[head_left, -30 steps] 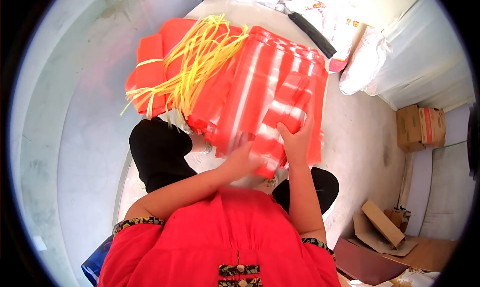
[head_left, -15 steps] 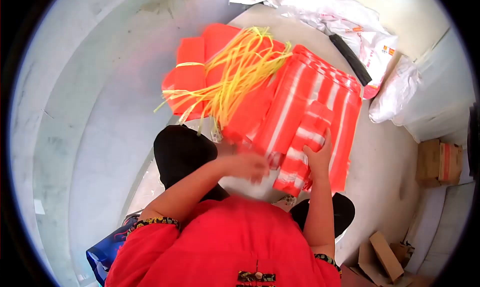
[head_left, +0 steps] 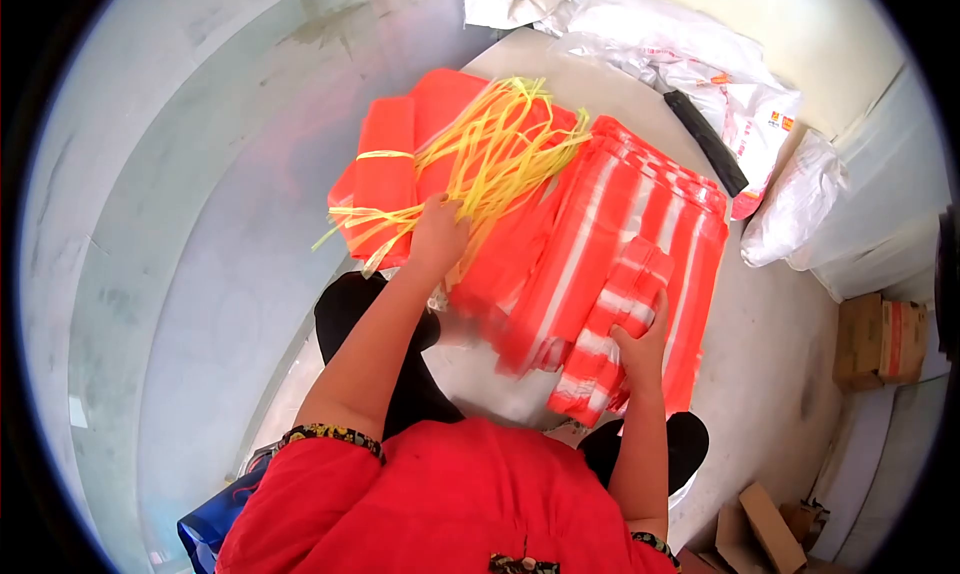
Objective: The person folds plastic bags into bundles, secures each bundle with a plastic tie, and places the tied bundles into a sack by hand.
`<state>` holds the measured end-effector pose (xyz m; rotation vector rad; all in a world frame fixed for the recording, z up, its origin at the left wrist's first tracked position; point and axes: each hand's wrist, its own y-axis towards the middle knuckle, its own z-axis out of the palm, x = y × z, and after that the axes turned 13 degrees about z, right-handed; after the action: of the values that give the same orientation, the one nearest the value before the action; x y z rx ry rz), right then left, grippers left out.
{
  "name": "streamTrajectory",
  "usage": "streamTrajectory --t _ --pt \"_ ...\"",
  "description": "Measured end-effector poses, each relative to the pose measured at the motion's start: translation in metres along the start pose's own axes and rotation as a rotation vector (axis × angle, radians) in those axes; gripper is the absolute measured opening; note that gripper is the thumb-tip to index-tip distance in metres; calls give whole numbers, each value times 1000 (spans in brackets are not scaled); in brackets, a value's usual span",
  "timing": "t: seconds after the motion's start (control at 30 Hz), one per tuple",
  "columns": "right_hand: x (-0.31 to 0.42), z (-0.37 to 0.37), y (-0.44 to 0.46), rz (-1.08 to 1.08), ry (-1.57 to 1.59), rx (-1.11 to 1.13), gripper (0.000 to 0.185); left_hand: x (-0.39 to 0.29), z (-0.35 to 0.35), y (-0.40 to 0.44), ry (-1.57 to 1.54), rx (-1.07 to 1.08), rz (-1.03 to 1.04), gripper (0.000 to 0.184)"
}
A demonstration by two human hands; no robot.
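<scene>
My left hand (head_left: 440, 238) is closed at the lower edge of a loose heap of yellow plastic strips (head_left: 510, 144), its fingertips pinching among them. How many strips it holds I cannot tell. The heap lies across folded orange-red plastic sheets (head_left: 440, 94). My right hand (head_left: 643, 346) grips the right side of a narrow folded bundle of red-and-white striped plastic (head_left: 610, 324), thumb on top. This bundle lies slanted on a wide stack of the same striped plastic (head_left: 585, 219). At the left, a rolled orange-red bundle (head_left: 386, 139) has a yellow strip around it.
White sacks (head_left: 670, 34) and a long black bar-like object (head_left: 705, 144) lie beyond the stack. Cardboard boxes (head_left: 860, 339) stand at the right, with cardboard pieces (head_left: 765, 534) lower right. A blue bag (head_left: 215, 519) is at lower left. My knees (head_left: 350, 319) flank the near edge.
My left hand has moved up and left from beside the striped stack to the yellow strips. My right hand stays on the striped bundle. The view has shifted slightly.
</scene>
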<state>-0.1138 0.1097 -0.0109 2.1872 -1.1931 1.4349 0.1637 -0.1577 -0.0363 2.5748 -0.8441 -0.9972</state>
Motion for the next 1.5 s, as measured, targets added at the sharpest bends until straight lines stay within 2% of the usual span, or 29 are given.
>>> streamTrajectory --t 0.2,0.3,0.4,0.5,0.63,0.77,0.9,0.93,1.03,1.1,1.23,1.33,1.43,1.5 --pt "9 -9 -9 56 235 79 103 8 -10 11 -28 70 -55 38" --pt "13 -13 -13 115 400 117 101 -6 -27 9 -219 33 -300 34" --pt "11 -15 -13 158 602 157 100 -11 -42 4 -818 -63 -500 34" --pt "19 -17 -24 202 854 247 98 -18 -46 -4 -1507 -87 -565 37" --pt "3 -4 -23 112 1092 361 96 -88 -28 -33 -1559 183 -579 38" --pt "-2 4 -30 156 976 248 96 -157 12 -74 -1503 553 -587 39" --pt "13 -12 -45 134 1086 285 94 -198 26 -93 -1553 753 -529 43" --pt "16 -19 -47 121 1087 273 94 -201 33 -94 -1497 759 -432 44" --pt "36 -47 -56 164 1072 170 96 -228 37 -85 -1692 698 -764 44" --pt "34 -59 -50 184 1036 98 98 -244 31 -71 -1473 782 -562 48" --pt "19 -76 -26 129 943 66 97 -276 47 -53 -1198 726 -348 62" --pt "6 -83 -5 74 826 40 94 -287 65 -34 -1255 757 -404 67" --pt "-3 -108 -1 92 523 109 86 -290 85 -29 -1203 724 -420 65" --pt "-15 -126 4 239 457 182 77 -283 103 -32 -1167 697 -406 62"
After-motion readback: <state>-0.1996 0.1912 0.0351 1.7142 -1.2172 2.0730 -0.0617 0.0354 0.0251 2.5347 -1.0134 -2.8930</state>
